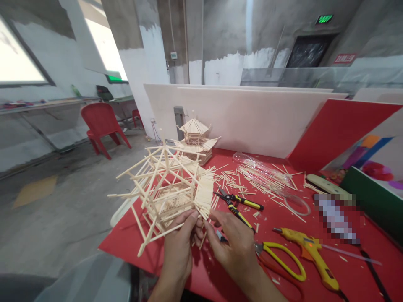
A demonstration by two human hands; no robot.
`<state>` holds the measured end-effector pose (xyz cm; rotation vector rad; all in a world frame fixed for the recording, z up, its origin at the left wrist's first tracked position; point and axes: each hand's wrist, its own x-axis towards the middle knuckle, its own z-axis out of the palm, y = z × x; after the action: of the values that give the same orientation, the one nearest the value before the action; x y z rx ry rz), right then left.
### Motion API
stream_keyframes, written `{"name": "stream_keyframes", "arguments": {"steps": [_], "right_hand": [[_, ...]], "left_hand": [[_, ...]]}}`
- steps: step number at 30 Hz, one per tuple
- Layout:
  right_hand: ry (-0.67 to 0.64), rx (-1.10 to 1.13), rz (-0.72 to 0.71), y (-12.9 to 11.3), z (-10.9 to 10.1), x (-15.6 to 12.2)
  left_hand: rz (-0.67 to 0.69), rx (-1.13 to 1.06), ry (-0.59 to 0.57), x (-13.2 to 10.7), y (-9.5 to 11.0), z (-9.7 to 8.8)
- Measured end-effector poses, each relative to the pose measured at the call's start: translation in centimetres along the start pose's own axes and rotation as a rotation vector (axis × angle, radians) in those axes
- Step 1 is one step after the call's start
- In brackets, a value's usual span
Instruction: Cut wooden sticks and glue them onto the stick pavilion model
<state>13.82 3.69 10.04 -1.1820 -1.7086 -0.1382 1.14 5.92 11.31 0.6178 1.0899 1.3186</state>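
Note:
My left hand (180,243) is closed on the bottom of a pale stick-built model frame (166,184), holding it tilted above the red table (346,268). My right hand (233,243) pinches the model's lower right edge, where a panel of side-by-side sticks hangs. A finished small stick pagoda (195,140) stands at the table's back, behind the held model.
Yellow-handled pliers (239,203), yellow scissors (280,260), a yellow glue gun (313,253), a clear bag of sticks (261,172), a tape ring (296,204) and several loose sticks lie on the table. White boards stand behind; a red chair (100,126) sits at left.

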Motion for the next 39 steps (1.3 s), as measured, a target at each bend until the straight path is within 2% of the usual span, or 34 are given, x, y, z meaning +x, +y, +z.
{"name": "stream_keyframes", "arguments": {"steps": [14,20,25,28,30,32,34,37,39], "right_hand": [[0.007,-0.003,0.011,0.1,0.0,-0.1],[0.008,0.029,0.047,0.5,-1.4,-1.1],[0.072,-0.068,0.095,1.5,-2.7,-2.8],[-0.025,-0.102,0.13,2.1,-2.9,-4.3],[-0.105,-0.104,0.154,2.2,-2.7,-5.4],[-0.164,-0.098,0.166,2.1,-2.4,-6.3],[-0.207,-0.093,0.17,1.9,-2.3,-6.9],[-0.248,-0.093,0.183,1.8,-2.6,-7.4],[-0.254,-0.103,0.197,2.1,-3.1,-7.6]], "left_hand": [[-0.009,0.0,-0.024,0.1,-0.2,-0.1],[0.018,0.013,-0.044,-0.2,-0.1,-0.2],[0.013,0.166,-0.042,-1.3,-1.5,-2.2],[-0.003,0.268,0.013,-1.8,-3.0,-4.2],[0.01,0.408,-0.029,-2.2,-3.9,-5.1],[0.087,0.567,-0.119,-2.5,-4.4,-5.4],[0.229,0.731,-0.174,-2.9,-4.7,-5.3],[0.444,0.916,-0.155,-3.0,-4.6,-4.5],[0.521,0.941,-0.162,-2.9,-4.6,-3.9]]}}
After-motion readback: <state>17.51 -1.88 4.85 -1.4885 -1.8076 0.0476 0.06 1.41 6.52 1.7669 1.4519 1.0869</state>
